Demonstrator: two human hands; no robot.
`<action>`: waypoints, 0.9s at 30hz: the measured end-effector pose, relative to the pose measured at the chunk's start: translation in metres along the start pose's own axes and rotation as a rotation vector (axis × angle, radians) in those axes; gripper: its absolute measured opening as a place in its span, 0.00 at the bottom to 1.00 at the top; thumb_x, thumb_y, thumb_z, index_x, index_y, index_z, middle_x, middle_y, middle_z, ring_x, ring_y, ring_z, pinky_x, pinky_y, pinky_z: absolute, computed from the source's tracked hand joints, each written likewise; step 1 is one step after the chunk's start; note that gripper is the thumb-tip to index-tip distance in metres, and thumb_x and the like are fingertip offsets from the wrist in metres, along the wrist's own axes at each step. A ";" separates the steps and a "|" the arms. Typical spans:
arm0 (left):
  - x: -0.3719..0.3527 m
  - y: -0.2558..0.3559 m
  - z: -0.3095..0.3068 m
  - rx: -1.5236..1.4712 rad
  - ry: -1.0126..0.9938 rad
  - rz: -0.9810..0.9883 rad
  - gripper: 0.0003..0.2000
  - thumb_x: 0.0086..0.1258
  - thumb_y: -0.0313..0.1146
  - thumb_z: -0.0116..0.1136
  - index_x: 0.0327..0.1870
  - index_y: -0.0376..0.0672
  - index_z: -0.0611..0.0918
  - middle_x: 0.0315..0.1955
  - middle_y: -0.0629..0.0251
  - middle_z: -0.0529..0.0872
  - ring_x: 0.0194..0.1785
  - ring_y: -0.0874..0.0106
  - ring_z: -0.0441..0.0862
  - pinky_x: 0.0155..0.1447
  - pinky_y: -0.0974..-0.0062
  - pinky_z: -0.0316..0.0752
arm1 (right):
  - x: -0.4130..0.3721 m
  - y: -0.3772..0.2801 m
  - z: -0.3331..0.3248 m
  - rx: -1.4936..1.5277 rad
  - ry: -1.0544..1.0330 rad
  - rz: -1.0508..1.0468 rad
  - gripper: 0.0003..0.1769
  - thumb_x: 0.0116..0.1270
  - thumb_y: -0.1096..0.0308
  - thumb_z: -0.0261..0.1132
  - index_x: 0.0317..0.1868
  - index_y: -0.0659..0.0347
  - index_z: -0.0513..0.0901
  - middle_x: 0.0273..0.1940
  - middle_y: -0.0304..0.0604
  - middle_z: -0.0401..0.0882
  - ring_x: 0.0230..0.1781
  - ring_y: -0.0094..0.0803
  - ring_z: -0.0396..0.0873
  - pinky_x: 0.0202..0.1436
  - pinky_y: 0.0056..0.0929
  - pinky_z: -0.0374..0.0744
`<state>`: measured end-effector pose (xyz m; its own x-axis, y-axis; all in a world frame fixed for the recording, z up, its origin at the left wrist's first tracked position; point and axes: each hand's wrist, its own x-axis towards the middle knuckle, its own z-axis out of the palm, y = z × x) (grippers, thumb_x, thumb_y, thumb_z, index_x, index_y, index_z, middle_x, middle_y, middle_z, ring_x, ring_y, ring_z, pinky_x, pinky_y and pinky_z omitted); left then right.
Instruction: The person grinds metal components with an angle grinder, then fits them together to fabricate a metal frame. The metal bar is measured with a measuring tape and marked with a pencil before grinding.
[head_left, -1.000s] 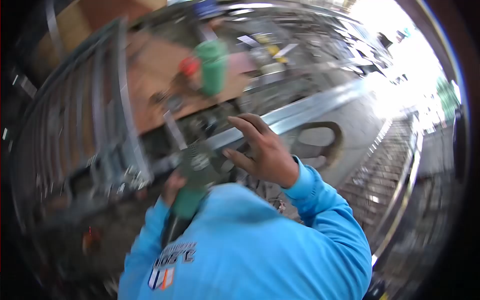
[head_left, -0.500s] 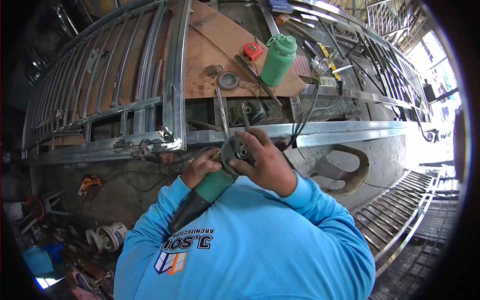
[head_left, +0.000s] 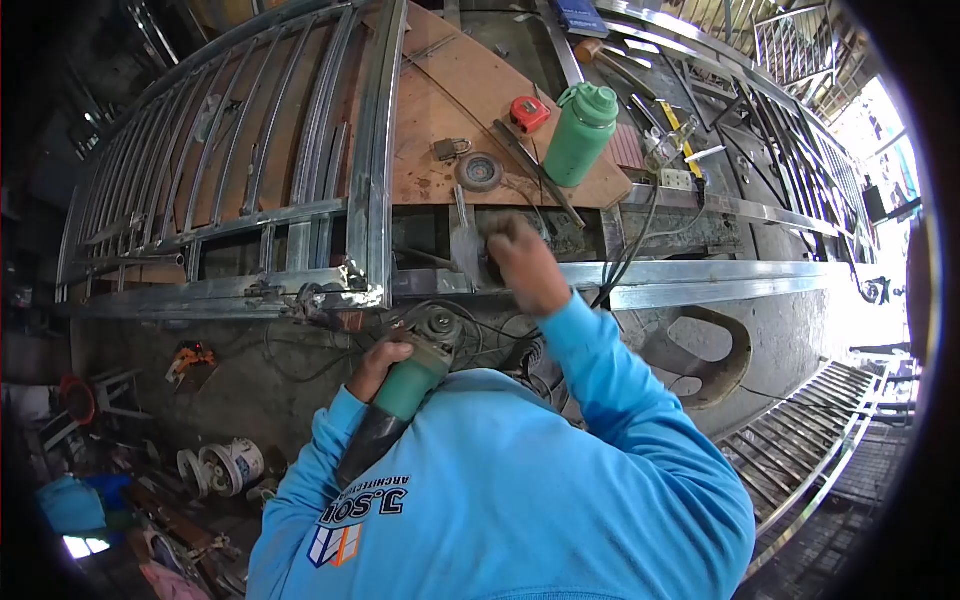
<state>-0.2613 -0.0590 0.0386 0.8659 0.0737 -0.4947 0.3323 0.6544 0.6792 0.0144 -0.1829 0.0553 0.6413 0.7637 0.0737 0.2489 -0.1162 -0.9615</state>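
Note:
My left hand is wrapped round the head end of a green and black angle grinder, which lies against my chest with its bare spindle facing up. My right hand is raised over the steel beam, to the right of the grinder, its fingers curled and blurred. Something grey and smeared by motion shows at its fingertips; I cannot make out what it is. Just beyond, a round disc lies on the brown board, beside a padlock.
A green bottle and a red tape measure stand on the board. A welded steel frame is at the left. Cables run by a power strip. A curved chair-like piece is at the right, and a bucket at the lower left.
My right hand has left the grinder head and moved away over the beam. The grinder's spindle is now uncovered. My left hand still holds the grinder, and the view has shifted slightly.

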 end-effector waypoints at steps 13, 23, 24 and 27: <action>-0.051 0.007 0.028 -0.123 0.034 0.238 0.42 0.55 0.52 0.65 0.66 0.29 0.68 0.49 0.39 0.83 0.49 0.52 0.87 0.55 0.57 0.85 | 0.121 0.132 0.017 -0.710 0.129 0.110 0.18 0.68 0.54 0.63 0.49 0.59 0.84 0.47 0.58 0.85 0.49 0.55 0.84 0.55 0.53 0.80; -0.065 -0.011 -0.004 0.061 0.126 0.286 0.43 0.56 0.50 0.65 0.68 0.30 0.67 0.53 0.41 0.81 0.53 0.49 0.85 0.59 0.53 0.82 | 0.197 0.134 0.044 -0.602 0.364 0.604 0.20 0.65 0.51 0.68 0.47 0.58 0.87 0.50 0.53 0.86 0.53 0.49 0.85 0.53 0.48 0.83; -0.069 -0.003 0.006 0.028 0.107 0.278 0.42 0.56 0.50 0.65 0.69 0.30 0.67 0.53 0.40 0.81 0.54 0.48 0.84 0.60 0.53 0.81 | 0.202 0.136 0.040 -0.552 0.302 0.574 0.18 0.65 0.52 0.67 0.44 0.58 0.88 0.48 0.53 0.87 0.51 0.48 0.86 0.51 0.47 0.84; -0.066 0.004 0.014 -0.080 0.004 0.279 0.41 0.58 0.48 0.64 0.69 0.30 0.67 0.55 0.36 0.80 0.56 0.49 0.84 0.62 0.55 0.80 | 0.190 0.118 0.009 -0.999 -0.068 0.102 0.15 0.66 0.55 0.65 0.42 0.56 0.89 0.40 0.52 0.88 0.41 0.49 0.88 0.42 0.47 0.85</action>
<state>-0.3115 -0.0718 0.0814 0.9183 0.2616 -0.2971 0.0513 0.6655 0.7446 0.1586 -0.0459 -0.0470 0.6581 0.7517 -0.0419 0.7100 -0.6382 -0.2977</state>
